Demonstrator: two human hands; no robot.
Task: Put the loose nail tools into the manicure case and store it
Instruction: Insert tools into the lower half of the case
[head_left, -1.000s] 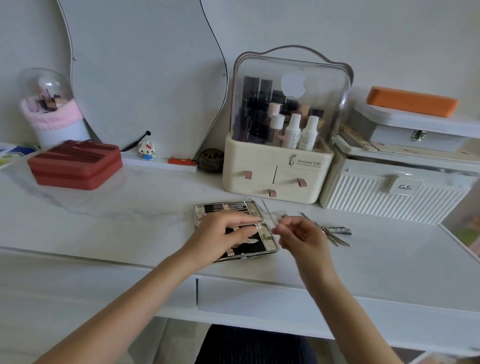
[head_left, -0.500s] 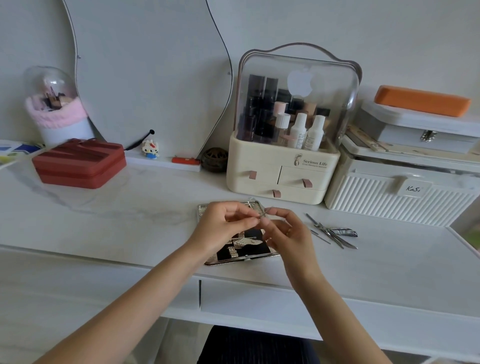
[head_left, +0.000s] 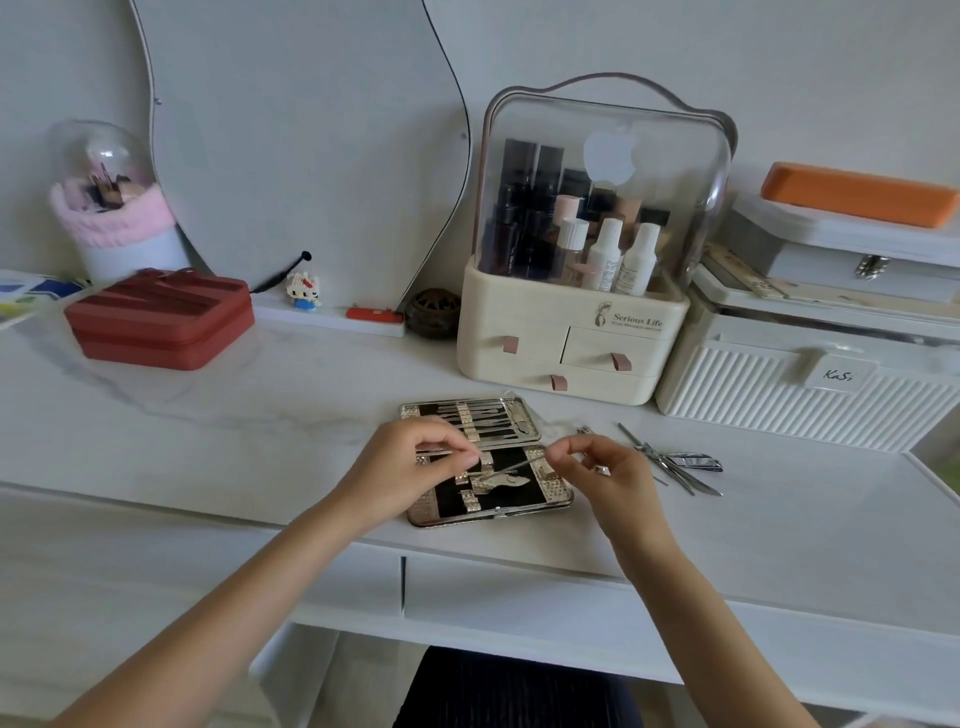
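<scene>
The manicure case (head_left: 558, 493) lies open on the white desk, black-lined with a silver studded rim, several tools strapped in its far half. My left hand (head_left: 410, 467) hovers over the case's left side, fingertips pinched together near the left end of a thin metal nail tool (head_left: 511, 466). My right hand (head_left: 605, 473) pinches that tool's right end, holding it slanted above the near half. Loose nail tools (head_left: 670, 460), among them clippers and thin sticks, lie on the desk right of the case.
A cream cosmetics organizer (head_left: 571, 338) with a clear dome stands behind the case. White ribbed boxes (head_left: 789, 395) sit at right, an orange case (head_left: 857, 192) on top. A red zip case (head_left: 161, 317) lies at left, near a pink-trimmed brush holder (head_left: 114, 213). A desk drawer (head_left: 519, 592) is below.
My hands have drawn apart and dropped toward the case's near half. The thin tool, held up between both hands before, now slants low over the black lining.
</scene>
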